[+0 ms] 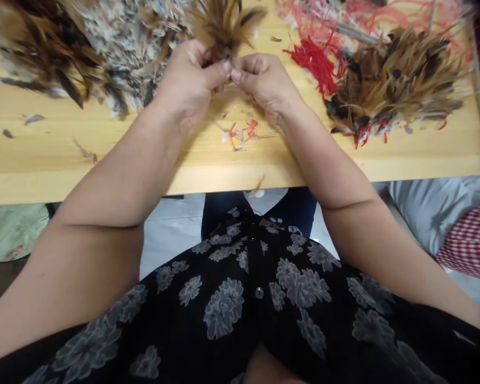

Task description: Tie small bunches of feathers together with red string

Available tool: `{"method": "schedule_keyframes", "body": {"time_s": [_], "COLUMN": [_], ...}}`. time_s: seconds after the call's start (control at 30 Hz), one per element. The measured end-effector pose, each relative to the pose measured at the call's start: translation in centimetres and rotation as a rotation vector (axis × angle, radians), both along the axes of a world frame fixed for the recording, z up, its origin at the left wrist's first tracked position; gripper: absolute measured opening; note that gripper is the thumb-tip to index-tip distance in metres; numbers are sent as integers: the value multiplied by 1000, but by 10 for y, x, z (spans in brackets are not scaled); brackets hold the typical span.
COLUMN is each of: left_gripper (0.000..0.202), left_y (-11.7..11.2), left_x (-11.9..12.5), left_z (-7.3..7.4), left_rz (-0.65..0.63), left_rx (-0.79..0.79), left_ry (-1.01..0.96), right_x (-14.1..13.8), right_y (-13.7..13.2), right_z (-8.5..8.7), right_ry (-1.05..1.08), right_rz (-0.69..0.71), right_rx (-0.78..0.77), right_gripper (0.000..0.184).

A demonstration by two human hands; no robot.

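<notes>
Fingers closed, my left hand (194,80) pinches the base of a bunch of brown feathers (226,24), whose tips fan out toward the far side of the table. My right hand (266,82) is beside it, thumb pressed to the curled fingers, close to the same base. Whatever lies in that right pinch is too small to make out. Both thumb tips nearly meet. Below the hands, red thread scraps (244,133) lie on the wooden table (144,168).
At the left sit a pile of brown feathers (44,48) and a heap of grey-white feathers (132,48). On the right are a red thread bundle (316,64), a pile of feather bunches (396,85) and a pink-red stringy tangle (356,16). A checked cloth (470,242) lies below the table's right side.
</notes>
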State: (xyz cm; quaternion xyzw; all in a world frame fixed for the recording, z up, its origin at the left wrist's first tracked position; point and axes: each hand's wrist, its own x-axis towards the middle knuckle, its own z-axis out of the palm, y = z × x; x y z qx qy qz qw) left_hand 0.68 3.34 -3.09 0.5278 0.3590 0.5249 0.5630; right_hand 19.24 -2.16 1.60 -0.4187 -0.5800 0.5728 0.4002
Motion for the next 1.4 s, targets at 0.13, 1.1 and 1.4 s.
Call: {"method": "schedule_keyframes", "body": {"time_s": [0.13, 1.1, 1.4], "left_gripper": [48, 31, 13], "left_y": [-4, -12, -82], "left_x": [1, -39, -58], "left_z": [4, 94, 155], "left_rz": [17, 130, 233], "left_rx": [38, 109, 155], "left_ry": [-72, 134, 1496], "right_x": [-9, -3, 12], "right_y": [-8, 4, 22], "right_z": [3, 26, 20], "right_ry": [-85, 90, 191], "right_rz": [-123, -220, -223], "right_rx": [-40, -101, -79], "right_gripper": [28, 52, 48]}}
